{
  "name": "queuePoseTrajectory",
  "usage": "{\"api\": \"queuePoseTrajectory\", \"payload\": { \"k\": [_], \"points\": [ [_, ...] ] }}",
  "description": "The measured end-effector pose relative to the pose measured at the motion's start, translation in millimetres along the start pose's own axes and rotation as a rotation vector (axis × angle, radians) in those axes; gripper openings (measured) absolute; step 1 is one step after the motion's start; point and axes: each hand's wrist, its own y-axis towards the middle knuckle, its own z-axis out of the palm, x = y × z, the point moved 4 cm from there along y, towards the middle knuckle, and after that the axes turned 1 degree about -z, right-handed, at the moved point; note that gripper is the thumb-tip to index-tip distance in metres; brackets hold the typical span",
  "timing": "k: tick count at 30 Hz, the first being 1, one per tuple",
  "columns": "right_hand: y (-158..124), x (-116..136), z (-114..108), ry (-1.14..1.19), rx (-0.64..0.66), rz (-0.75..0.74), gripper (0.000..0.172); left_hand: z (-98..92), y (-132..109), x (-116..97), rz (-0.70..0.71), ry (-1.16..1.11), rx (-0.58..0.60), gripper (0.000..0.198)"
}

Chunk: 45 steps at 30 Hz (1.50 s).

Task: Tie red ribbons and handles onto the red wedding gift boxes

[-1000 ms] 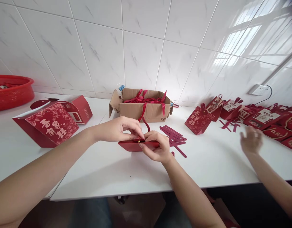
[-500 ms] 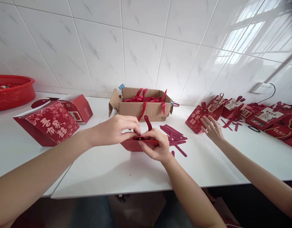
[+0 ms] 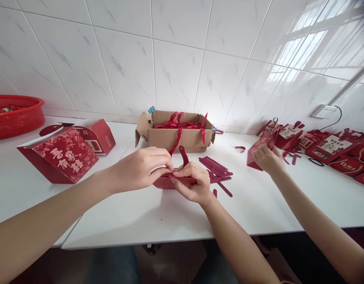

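In front of me a small red gift box stands on the white table, mostly covered by my fingers. My left hand is closed at its top edge, thumb and fingertips pinching a dark red strap. My right hand grips the box top from the other side, its thumb against the front and its fingertips meeting the left ones. The strap's other end sticks up behind my right fingers. Just how the strap passes through the box top is hidden.
Behind is a cardboard box of red ribbons. Loose straps lie to its right. Red gift boxes and a red basket stand left. At right, another person's hand holds a blurred box near more boxes.
My left fingertips have shifted slightly down and inward, meeting my right ones over the box top. The other person's hand has gripped a red box and moved it right, leaving a loose strap visible.
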Motion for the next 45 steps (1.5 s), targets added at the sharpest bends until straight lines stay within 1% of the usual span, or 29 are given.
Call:
{"api": "queuePoseTrajectory", "payload": {
  "k": [2,4,6,9,15,19,25,30,35,40,43,45],
  "points": [
    [0.1,0.1,0.6,0.007,0.018,-0.007,0.016,-0.1,-1.4,-0.1,0.002,0.02,-0.01,0.015],
    [0.4,0.3,0.8,0.016,0.037,-0.003,0.015,-0.2,-1.7,0.0,0.037,0.025,0.029,0.016],
    [0.6,-0.7,0.7,0.02,0.041,0.034,0.02,-1.5,-1.4,0.5,0.081,0.029,0.06,0.017],
    [0.6,-2.5,0.3,0.005,0.018,0.082,0.029,-4.7,-0.8,3.1,0.1,0.05,0.031,0.018],
    [-0.9,-4.3,0.9,-0.015,-0.019,0.068,0.015,-1.5,-4.5,6.4,0.093,0.109,-0.042,0.016],
    [-1.3,-4.3,1.8,-0.031,-0.008,0.09,0.012,0.6,-5.0,6.4,0.052,0.126,-0.063,0.017],
    [-1.1,-2.8,3.0,-0.014,-0.005,0.093,0.012,0.7,-2.7,3.3,-0.027,0.084,-0.048,0.02],
    [-2.4,-4.4,2.4,-0.04,0.013,0.117,0.007,1.0,-1.8,4.9,-0.098,0.04,-0.043,0.018],
    [-2.2,-4.8,1.0,-0.027,0.025,0.12,0.007,2.6,-0.3,3.7,-0.161,-0.055,0.019,0.016],
    [-2.7,-4.9,0.2,-0.023,0.016,0.133,0.007,1.2,2.6,1.5,-0.226,-0.07,-0.003,0.016],
    [-3.5,-4.7,0.5,-0.029,0.02,0.131,0.006,1.8,2.6,4.0,-0.242,-0.138,0.07,0.015],
    [-3.5,-4.2,1.0,-0.04,0.021,0.119,0.006,-1.4,0.5,5.9,-0.268,-0.169,0.065,0.016]
  ]
}}
